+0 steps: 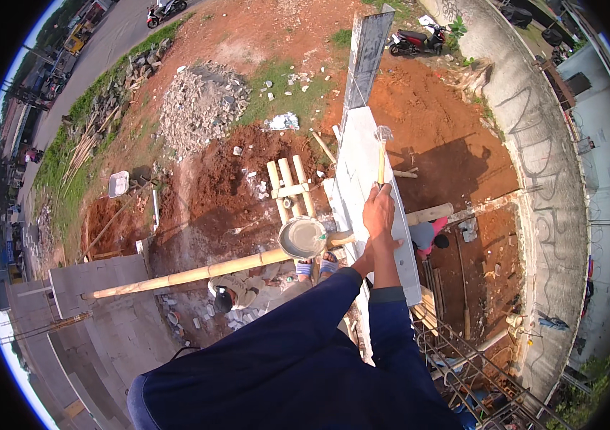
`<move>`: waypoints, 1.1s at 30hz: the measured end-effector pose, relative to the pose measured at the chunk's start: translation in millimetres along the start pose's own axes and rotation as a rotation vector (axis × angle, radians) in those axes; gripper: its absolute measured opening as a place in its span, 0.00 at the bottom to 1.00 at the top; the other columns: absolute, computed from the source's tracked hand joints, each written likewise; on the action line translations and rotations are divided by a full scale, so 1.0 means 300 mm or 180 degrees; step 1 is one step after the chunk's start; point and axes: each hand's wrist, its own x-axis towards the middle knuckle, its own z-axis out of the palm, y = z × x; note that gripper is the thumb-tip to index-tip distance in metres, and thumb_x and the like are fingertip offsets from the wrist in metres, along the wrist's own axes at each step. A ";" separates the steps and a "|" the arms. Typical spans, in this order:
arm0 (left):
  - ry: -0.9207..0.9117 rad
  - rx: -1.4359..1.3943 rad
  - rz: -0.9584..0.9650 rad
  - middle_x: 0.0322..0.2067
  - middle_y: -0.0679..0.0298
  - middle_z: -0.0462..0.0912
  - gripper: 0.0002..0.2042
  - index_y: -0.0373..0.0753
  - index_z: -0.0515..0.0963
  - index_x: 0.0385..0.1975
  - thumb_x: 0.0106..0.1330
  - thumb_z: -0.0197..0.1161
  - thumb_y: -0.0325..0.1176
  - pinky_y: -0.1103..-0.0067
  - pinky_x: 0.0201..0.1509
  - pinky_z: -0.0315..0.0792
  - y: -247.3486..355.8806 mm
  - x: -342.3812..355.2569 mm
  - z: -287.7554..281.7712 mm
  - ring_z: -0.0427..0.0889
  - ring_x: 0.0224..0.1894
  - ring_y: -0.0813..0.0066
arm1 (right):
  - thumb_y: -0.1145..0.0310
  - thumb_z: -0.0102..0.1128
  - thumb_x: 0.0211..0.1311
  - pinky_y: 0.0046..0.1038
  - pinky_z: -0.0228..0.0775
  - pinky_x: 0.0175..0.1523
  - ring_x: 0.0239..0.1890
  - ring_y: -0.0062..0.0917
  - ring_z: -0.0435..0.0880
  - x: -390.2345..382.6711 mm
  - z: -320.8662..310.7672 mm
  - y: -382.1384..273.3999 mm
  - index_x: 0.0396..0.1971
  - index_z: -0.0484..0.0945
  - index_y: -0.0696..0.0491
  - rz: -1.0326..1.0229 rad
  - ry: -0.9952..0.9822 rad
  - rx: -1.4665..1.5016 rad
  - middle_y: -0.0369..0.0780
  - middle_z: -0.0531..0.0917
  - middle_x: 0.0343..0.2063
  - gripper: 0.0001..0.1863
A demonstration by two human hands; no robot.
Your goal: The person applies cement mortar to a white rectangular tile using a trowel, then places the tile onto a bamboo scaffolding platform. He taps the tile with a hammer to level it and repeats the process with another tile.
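Note:
My right hand point(379, 209) is closed round the wooden handle of a mallet point(381, 163). The mallet's pale head is smeared and lies over the white block wall top point(356, 147). My left hand point(365, 261) is low beside the wall top, partly behind my right forearm, and most of its fingers are hidden. Left of the wall, a round bucket of wet grey mortar point(302, 238) stands by bamboo poles point(292, 188). A long bamboo pole point(197, 276) runs leftward from near the wall. A weathered grey board point(368, 57) rises at the wall's far end.
Below left, a person in a light top point(237, 292) bends over; another person point(428, 235) is down to the right. Rebar cages point(462, 351) stand at lower right. Beyond lie a rubble heap point(201, 107), a parked motorbike point(417, 41) and a tall boundary wall point(541, 165).

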 end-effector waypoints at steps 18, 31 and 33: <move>0.0072 0.1404 0.0737 0.52 0.54 0.85 0.33 0.33 0.76 0.60 0.65 0.78 0.51 0.65 0.59 0.78 0.028 0.033 0.014 0.83 0.54 0.61 | 0.59 0.47 0.83 0.58 0.77 0.51 0.45 0.64 0.86 0.043 0.030 0.010 0.46 0.74 0.67 0.0055 -0.0185 -0.0139 0.68 0.85 0.38 0.21; -0.0012 -0.0432 0.0379 0.49 0.56 0.85 0.41 0.28 0.69 0.68 0.62 0.83 0.46 0.68 0.49 0.80 0.082 -0.043 0.061 0.84 0.50 0.70 | 0.58 0.47 0.83 0.58 0.77 0.51 0.44 0.65 0.86 0.102 0.030 0.088 0.46 0.73 0.65 0.0038 -0.0101 -0.0286 0.67 0.85 0.37 0.20; 0.0070 -0.0479 0.0198 0.50 0.55 0.86 0.46 0.24 0.65 0.70 0.62 0.83 0.47 0.68 0.50 0.80 0.037 0.008 0.029 0.85 0.51 0.69 | 0.59 0.47 0.83 0.58 0.77 0.50 0.44 0.65 0.86 0.096 0.046 0.049 0.45 0.73 0.65 -0.0029 -0.0136 -0.0226 0.68 0.85 0.37 0.20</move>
